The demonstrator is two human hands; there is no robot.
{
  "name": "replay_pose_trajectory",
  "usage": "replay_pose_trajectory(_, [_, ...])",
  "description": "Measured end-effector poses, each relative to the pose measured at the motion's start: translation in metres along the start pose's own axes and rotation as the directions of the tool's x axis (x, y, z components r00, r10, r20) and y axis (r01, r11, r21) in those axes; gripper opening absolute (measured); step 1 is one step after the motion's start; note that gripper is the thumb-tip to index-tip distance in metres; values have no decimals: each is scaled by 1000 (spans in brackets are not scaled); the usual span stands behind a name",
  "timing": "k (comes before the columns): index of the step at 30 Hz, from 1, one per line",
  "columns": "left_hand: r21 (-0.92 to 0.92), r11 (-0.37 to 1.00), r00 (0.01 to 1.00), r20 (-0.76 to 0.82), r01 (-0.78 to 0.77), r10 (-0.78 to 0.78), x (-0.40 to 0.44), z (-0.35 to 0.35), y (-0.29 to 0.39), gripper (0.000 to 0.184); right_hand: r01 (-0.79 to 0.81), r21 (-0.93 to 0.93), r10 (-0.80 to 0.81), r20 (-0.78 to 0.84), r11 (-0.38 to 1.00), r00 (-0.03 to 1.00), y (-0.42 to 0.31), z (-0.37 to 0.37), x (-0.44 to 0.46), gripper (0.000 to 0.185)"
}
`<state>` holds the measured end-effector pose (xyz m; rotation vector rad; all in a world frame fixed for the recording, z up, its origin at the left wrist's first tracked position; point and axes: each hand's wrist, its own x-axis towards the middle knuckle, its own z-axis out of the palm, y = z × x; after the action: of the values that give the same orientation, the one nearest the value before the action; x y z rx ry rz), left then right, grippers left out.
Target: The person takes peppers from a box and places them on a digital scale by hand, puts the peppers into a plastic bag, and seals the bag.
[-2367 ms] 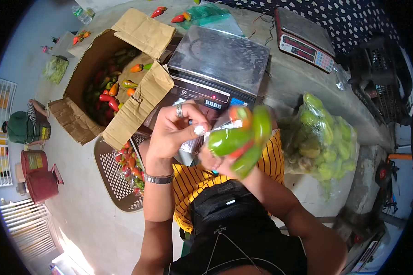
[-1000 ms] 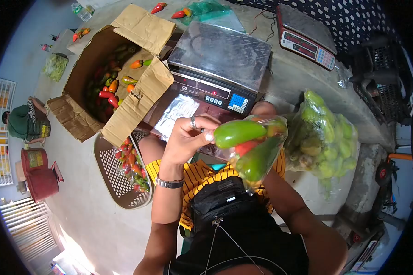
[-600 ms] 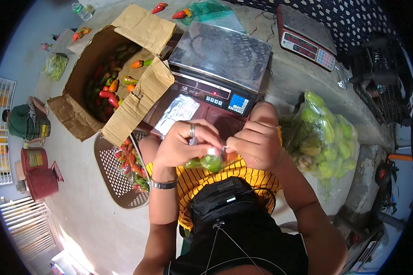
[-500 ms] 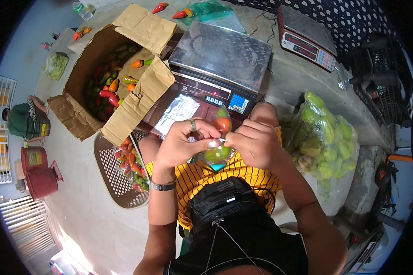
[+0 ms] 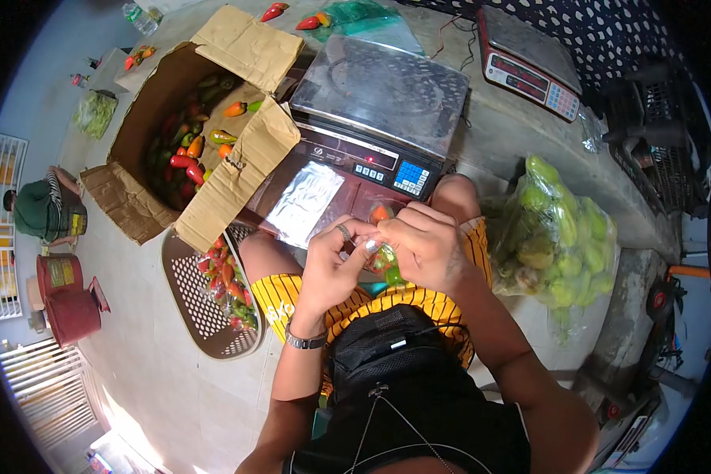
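Over my lap, a small clear plastic bag of peppers (image 5: 388, 261), red-orange and green, hangs between my two hands. My left hand (image 5: 332, 265), with a ring and a wrist watch, is closed with thumb and fingers pinching the gathered plastic. Close against it, my right hand (image 5: 425, 246) is also closed on the bag, its fingertips meeting the left ones. The exact grip on the plastic is partly hidden by the fingers. Just beyond my hands lies a sheet of silver foil (image 5: 306, 204) in front of a weighing scale (image 5: 381, 95).
An open cardboard box (image 5: 138, 126) of peppers stands at left, above a plastic basket (image 5: 201, 312) holding bagged peppers. A large bag of green vegetables (image 5: 565, 245) sits at right. Behind are a second scale (image 5: 529, 67) and loose red peppers (image 5: 314, 22). A person (image 5: 43, 207) is far left.
Both hands have drawn closer together and turned on the bag's neck. The pepper bag is now more covered by my fingers, and my left forearm has shifted right and slightly down.
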<state>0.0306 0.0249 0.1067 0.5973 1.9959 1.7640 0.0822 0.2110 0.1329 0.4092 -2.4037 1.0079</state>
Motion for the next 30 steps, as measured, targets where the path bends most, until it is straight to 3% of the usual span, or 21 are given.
replay_pose_trajectory(5, [49,998,995,-86,-50,54,-2,4,-8,12,-32,18,32,-11,999,999,1,5,-3,17])
replay_pose_trajectory(14, [-387,914,970,-150,122,-193,-2,4,-21,7,-172,100,179,-62,980,982,-3,17,-5,5])
replay_pose_trajectory(17, [-347,937,964,-238,34,-123,-3,4,-29,9,-202,140,214,-77,969,974,-9,21,-5,2])
replay_pose_trajectory(20, [-151,978,952,-290,-147,98,2,5,-26,11,-254,228,280,-89,940,956,-17,21,-3,3])
replay_pose_trajectory(24, [-49,983,957,-243,-176,159,5,5,-18,13,-378,356,428,-68,854,901,-26,20,0,4])
replay_pose_trajectory(26, [3,982,951,-251,-188,183,6,6,-17,13,-369,342,424,-101,864,900,-25,26,-3,4])
replay_pose_trajectory(30, [-319,945,960,-280,-70,-24,2,14,-21,13,-334,328,406,-180,884,896,-21,35,-3,4])
